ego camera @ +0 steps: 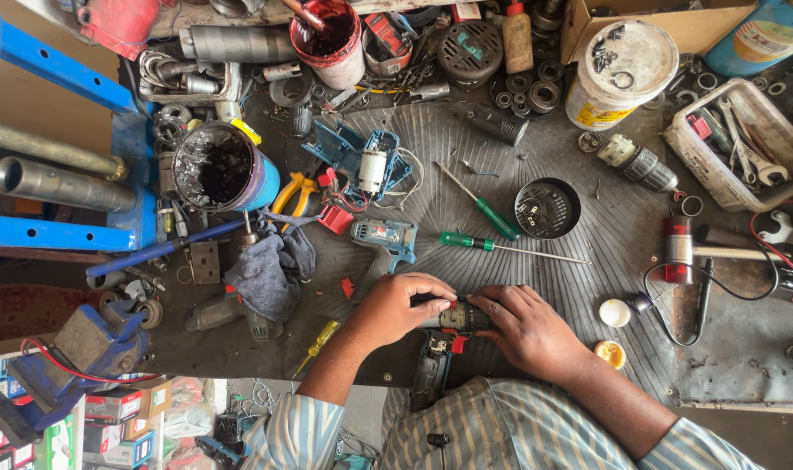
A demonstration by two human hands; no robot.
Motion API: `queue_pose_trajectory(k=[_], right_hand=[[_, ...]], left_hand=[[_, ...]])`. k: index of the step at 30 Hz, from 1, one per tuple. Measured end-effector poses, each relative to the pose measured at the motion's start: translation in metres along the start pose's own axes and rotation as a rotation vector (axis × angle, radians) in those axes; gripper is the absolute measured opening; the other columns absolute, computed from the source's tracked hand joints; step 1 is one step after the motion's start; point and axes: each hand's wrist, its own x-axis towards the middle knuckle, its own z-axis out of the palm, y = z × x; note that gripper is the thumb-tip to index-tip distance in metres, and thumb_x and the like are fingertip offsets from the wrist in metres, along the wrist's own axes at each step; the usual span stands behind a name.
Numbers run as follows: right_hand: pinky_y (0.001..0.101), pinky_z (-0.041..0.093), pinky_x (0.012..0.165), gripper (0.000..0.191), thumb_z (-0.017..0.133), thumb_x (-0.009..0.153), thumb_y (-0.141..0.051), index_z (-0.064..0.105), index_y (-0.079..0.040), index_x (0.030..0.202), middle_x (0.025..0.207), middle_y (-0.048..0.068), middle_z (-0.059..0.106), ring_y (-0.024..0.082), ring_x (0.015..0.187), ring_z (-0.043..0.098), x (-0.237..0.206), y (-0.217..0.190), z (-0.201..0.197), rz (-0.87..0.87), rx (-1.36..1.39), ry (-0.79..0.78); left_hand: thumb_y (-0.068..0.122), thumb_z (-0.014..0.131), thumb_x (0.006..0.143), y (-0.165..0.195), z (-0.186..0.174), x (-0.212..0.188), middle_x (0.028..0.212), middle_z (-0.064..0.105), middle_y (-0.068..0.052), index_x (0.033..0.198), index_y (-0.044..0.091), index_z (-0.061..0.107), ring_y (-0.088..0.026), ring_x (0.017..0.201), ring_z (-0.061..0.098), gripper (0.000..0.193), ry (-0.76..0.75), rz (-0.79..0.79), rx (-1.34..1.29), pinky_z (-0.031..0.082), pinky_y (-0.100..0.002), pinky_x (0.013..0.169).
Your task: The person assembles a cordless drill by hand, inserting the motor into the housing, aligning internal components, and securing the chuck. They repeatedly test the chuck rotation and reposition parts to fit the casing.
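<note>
I hold a dark, half-stripped cordless drill body [449,326] between both hands on the ribbed grey counter [588,261]: my left hand [398,306] and right hand [525,326] each close a narrow grip on its front end. Its casing looks open, so reassembly seems unfinished. Two green-handled screwdrivers [475,226] lie just beyond my grip.
</note>
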Motion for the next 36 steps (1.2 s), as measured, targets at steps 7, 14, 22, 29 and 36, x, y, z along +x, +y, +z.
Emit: queue_pose_trajectory(k=[7, 14, 22, 29, 36], right_hand=[[0.0435, 0.052, 0.091, 0.06, 0.08, 0.075, -0.022, 0.06, -0.001, 0.128, 0.118, 0.015, 0.063, 0.033, 0.105, 0.064, -0.001, 0.0, 0.002, 0.017, -0.003, -0.014], [0.0441, 0.052, 0.092, 0.059, 0.08, 0.075, -0.022, 0.06, -0.002, 0.128, 0.12, 0.015, 0.063, 0.033, 0.106, 0.064, 0.002, 0.001, 0.001, 0.027, 0.015, -0.024], [0.0447, 0.051, 0.094, 0.059, 0.08, 0.076, -0.022, 0.06, -0.002, 0.128, 0.12, 0.015, 0.063, 0.034, 0.109, 0.063, 0.001, -0.001, 0.0, 0.041, 0.02, -0.029], [0.045, 0.051, 0.094, 0.059, 0.08, 0.077, -0.023, 0.06, -0.002, 0.128, 0.12, 0.015, 0.063, 0.034, 0.109, 0.064, 0.001, -0.001, -0.001, 0.021, 0.017, -0.013], [0.0449, 0.052, 0.094, 0.059, 0.079, 0.077, -0.023, 0.06, -0.001, 0.128, 0.12, 0.016, 0.063, 0.034, 0.109, 0.064, 0.001, -0.001, -0.001, 0.018, 0.022, -0.023]], left_hand=[[0.009, 0.072, 0.091, 0.001, -0.002, 0.0, 0.104, 0.078, -0.006, 0.103, 0.005, 0.076, -0.021, 0.1, 0.076, 0.014, -0.023, 0.048, 0.076, 0.058, -0.031, 0.089], [0.006, 0.059, 0.096, 0.0, -0.008, -0.005, 0.121, 0.076, -0.007, 0.131, 0.008, 0.065, -0.019, 0.117, 0.071, 0.036, -0.075, -0.058, -0.159, 0.053, -0.031, 0.099], [0.011, 0.07, 0.091, -0.005, -0.01, -0.007, 0.118, 0.078, -0.008, 0.121, 0.01, 0.072, -0.023, 0.11, 0.075, 0.03, -0.018, 0.046, 0.105, 0.056, -0.034, 0.096], [0.01, 0.074, 0.088, -0.007, -0.004, -0.006, 0.111, 0.078, -0.011, 0.114, 0.008, 0.076, -0.028, 0.102, 0.076, 0.026, 0.087, 0.166, 0.186, 0.06, -0.035, 0.088], [0.009, 0.075, 0.087, 0.0, 0.003, -0.009, 0.106, 0.076, -0.012, 0.11, 0.006, 0.072, -0.03, 0.094, 0.075, 0.023, 0.147, 0.195, 0.215, 0.06, -0.038, 0.081]])
